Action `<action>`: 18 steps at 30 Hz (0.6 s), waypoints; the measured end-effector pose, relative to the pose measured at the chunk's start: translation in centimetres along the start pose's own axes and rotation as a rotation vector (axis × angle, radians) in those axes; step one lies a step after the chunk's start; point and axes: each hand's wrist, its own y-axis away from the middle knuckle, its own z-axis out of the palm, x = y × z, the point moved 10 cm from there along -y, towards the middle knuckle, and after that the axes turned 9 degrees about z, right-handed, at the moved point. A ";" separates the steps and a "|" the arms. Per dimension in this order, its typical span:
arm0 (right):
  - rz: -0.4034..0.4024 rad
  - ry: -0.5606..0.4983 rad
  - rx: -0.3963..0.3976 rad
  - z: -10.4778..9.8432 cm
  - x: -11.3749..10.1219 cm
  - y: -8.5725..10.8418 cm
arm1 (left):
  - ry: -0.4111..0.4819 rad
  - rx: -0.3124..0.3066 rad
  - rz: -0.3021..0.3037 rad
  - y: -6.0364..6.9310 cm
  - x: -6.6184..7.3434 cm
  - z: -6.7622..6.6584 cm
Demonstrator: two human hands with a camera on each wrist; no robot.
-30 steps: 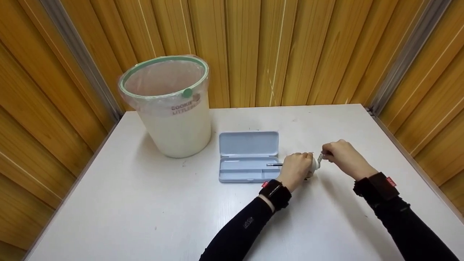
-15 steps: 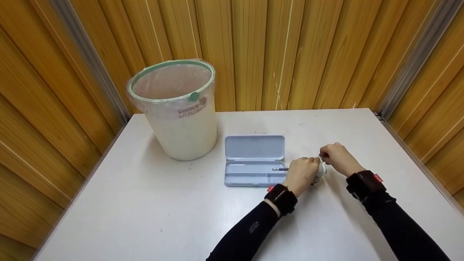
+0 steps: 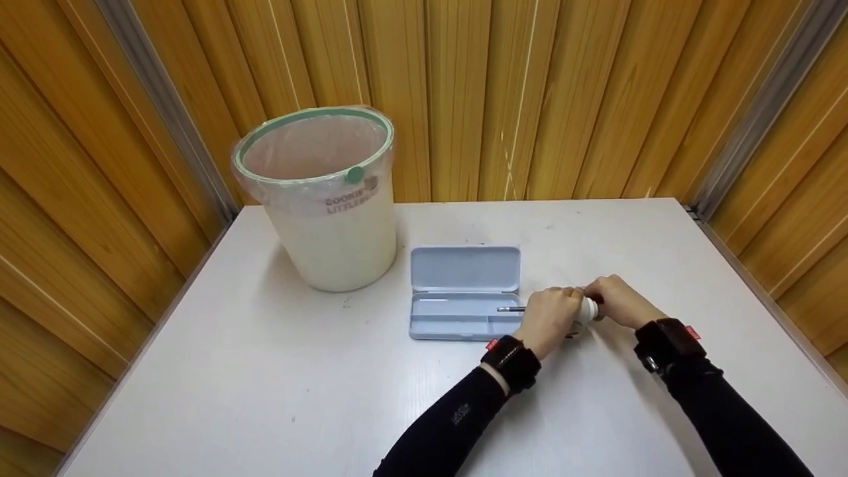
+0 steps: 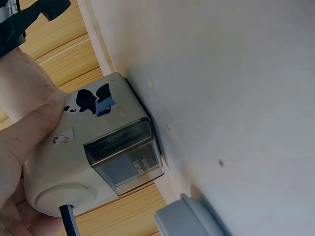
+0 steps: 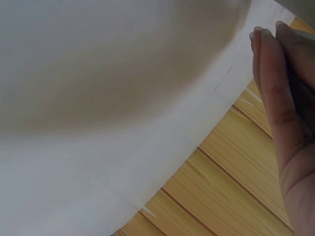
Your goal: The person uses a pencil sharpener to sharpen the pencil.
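My left hand (image 3: 550,317) grips a cream desktop pencil sharpener (image 4: 74,147) with cartoon stickers and a clear shavings drawer (image 4: 125,160). A dark pencil (image 4: 70,222) sticks out of the sharpener's front; in the head view its end points left over the case. At the sharpener's other end, my right hand (image 3: 621,303) pinches the crank handle, which is mostly hidden by the fingers. The right wrist view shows those fingers (image 5: 275,93) held together against the thumb. A blue pencil case (image 3: 466,270) lies with its lid up, just left of the left hand.
A pale bucket (image 3: 338,245) with a green rim and a plastic liner stands at the back left of the white table (image 3: 265,391). Wood-patterned walls (image 3: 457,99) enclose the table at the back and sides.
My right hand has moved closer to the left hand and changed its position around the crank. The left hand keeps its grip on the sharpener. The whole view has shifted slightly.
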 end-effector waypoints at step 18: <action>0.022 -0.111 -0.106 1.4 0.1 2.9 | 0.022 0.014 -0.013 0.0 0.0 0.0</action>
